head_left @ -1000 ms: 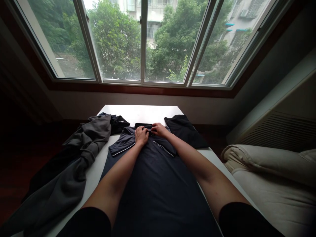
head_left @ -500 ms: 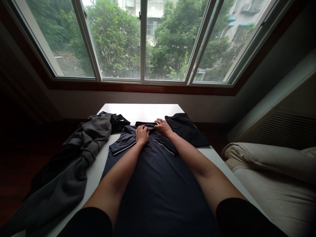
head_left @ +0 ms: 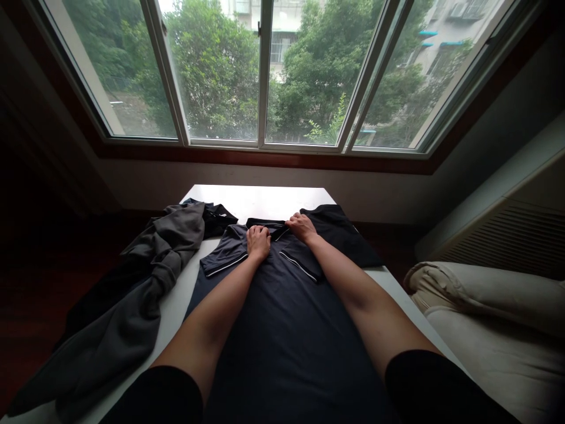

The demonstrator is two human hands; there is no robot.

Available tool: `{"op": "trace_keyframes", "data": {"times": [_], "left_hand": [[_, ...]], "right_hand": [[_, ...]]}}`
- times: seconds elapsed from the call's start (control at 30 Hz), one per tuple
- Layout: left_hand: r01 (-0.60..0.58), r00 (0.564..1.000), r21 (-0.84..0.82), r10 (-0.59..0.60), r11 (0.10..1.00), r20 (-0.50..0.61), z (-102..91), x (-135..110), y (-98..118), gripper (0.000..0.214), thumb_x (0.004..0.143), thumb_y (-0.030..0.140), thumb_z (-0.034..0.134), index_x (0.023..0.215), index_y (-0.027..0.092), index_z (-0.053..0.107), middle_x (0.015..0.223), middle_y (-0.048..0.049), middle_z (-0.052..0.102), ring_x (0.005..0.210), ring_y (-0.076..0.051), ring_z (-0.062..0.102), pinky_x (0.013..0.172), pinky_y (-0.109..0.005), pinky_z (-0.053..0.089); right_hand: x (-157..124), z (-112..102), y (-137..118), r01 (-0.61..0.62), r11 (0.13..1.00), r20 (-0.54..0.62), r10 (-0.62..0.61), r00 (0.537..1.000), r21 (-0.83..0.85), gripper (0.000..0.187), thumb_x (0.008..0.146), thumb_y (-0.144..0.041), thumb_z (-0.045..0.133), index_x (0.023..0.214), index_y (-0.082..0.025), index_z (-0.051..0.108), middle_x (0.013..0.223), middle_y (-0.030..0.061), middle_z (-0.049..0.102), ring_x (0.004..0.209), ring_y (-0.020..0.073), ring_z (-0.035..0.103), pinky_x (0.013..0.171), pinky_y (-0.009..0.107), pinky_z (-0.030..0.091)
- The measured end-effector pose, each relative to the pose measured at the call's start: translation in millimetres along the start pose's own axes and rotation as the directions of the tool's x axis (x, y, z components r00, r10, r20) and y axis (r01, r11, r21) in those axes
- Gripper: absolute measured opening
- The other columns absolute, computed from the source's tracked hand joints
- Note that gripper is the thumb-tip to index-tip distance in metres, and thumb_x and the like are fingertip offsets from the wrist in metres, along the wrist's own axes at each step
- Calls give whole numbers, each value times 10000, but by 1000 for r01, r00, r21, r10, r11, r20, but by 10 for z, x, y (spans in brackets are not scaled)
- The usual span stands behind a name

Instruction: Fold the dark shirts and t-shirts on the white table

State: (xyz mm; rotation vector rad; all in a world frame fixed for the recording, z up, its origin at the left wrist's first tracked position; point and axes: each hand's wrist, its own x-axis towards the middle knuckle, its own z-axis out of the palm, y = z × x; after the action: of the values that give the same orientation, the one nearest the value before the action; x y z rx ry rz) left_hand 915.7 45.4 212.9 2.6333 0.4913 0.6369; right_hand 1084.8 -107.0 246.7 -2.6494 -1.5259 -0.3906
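A dark navy polo shirt (head_left: 286, 330) lies spread on the white table (head_left: 260, 197), its collar toward the window and its white-piped sleeves turned inward. My left hand (head_left: 258, 242) rests at the left side of the collar with curled fingers; what its fingertips grip is hidden beneath them. At the collar's right end, my right hand (head_left: 302, 227) has its thumb and fingers closed on the collar edge. The shirt's lower part runs out of view toward me between my forearms.
Crumpled grey and black clothes (head_left: 176, 235) hang over the table's left side. A folded black garment (head_left: 339, 232) lies at the right. Beyond the table is a wide window (head_left: 260, 76). A beige padded seat (head_left: 494, 294) stands at the right.
My right hand has lowered and closed its fingers on the collar, where they were raised and apart. My left hand stays by the collar. The whole view has shifted slightly.
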Motion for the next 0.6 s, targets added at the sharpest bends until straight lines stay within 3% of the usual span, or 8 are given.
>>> {"op": "trace_keyframes", "data": {"times": [0.2,0.37,0.47,0.6], "left_hand": [[77,997,25,-78,997,20,7,5,1,135,995,353,558,1002,263,658,1204,-95,612,1202,-302,454,1079,-454,359],[86,996,63,-86,994,-6,-25,122,-17,196,997,373,530,1011,258,689,1180,-115,607,1202,-317,462,1053,-461,387],[77,997,77,-75,994,-29,-129,313,-136,232,1002,331,498,1092,252,697,1260,-127,589,1271,-326,442,1096,-465,364],[72,991,94,-82,993,109,-286,629,-447,423,952,205,518,1360,258,614,1425,-125,554,1357,-313,437,1115,-428,373]], "right_hand": [[110,89,49,-55,992,107,43,993,111,296,988,-197,583,1215,-269,760,1218,117,723,1214,274,558,987,355,468],[150,132,119,-154,976,118,136,984,157,243,996,-258,605,1190,-281,748,1185,79,736,1162,242,622,952,313,482],[170,131,178,-196,958,118,174,978,212,209,986,-301,634,1162,-275,743,1147,68,749,1068,223,668,912,295,481],[202,159,213,-266,922,148,232,961,283,221,946,-424,698,1096,-264,730,1033,38,764,938,198,688,805,257,479]]}}
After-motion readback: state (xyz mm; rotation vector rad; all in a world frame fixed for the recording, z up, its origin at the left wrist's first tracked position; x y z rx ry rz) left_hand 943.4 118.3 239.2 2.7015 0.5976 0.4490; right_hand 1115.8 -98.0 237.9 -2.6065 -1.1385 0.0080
